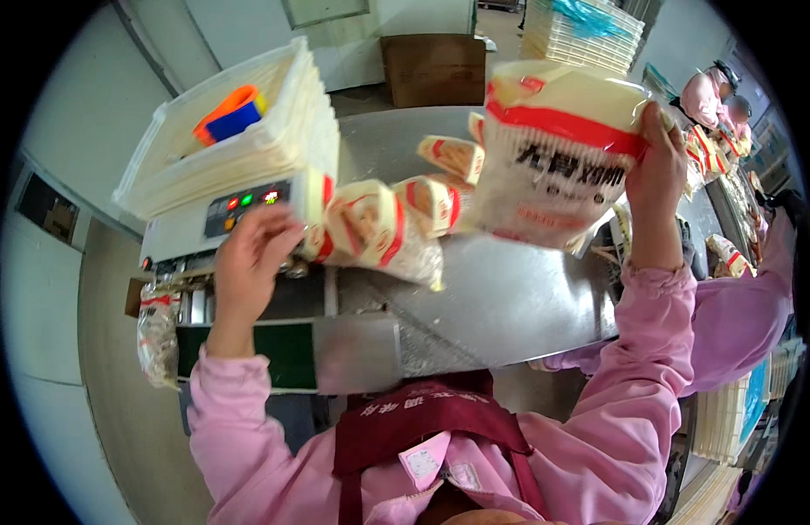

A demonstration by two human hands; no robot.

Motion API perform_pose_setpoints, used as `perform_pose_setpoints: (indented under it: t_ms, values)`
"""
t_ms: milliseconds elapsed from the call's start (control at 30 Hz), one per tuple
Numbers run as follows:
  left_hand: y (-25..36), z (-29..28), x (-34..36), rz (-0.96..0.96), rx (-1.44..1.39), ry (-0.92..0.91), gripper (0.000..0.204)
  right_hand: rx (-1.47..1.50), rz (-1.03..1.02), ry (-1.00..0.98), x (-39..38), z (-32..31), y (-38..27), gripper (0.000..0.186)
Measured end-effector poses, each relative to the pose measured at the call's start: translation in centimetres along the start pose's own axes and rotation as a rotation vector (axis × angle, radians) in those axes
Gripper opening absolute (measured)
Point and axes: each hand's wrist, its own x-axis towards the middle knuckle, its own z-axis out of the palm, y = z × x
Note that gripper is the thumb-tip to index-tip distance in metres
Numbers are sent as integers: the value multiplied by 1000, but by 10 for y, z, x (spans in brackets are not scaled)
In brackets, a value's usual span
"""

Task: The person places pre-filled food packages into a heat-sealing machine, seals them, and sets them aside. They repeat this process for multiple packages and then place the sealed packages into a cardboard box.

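Right hand (659, 150): grasps a rectangular cream-and-red plastic bag (554, 166) by its right edge
Bag: left of that hand, long axis roughly upright
Left hand (254, 252): farther off, loosely curled, nothing visible held

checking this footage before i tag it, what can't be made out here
Head view:
- left hand: motion blur leaves fingertip contact unclear
- control panel: partly covered by the left hand
- raised plastic bag: its front hides its back
- distant co-workers: too small to tell what they do
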Motion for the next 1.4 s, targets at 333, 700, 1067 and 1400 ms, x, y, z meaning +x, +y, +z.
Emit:
perform_pose_setpoints:
  t_ms: [333,700,1067,1400]
  values:
    - [27,-79,-47,593,458,-487,58,153,197,-197,-290,117,32,13]
    - [63,-96,-84,776,836,-545,26,183,154,-279,-321,118,11,17]
    - [-1,-107,-120,310,-32,-134,60,213,264,-137,-320,112,2,14]
    - [-33,-30,-173,123,-325,376,21,281,462,-208,-342,122,-27,8]
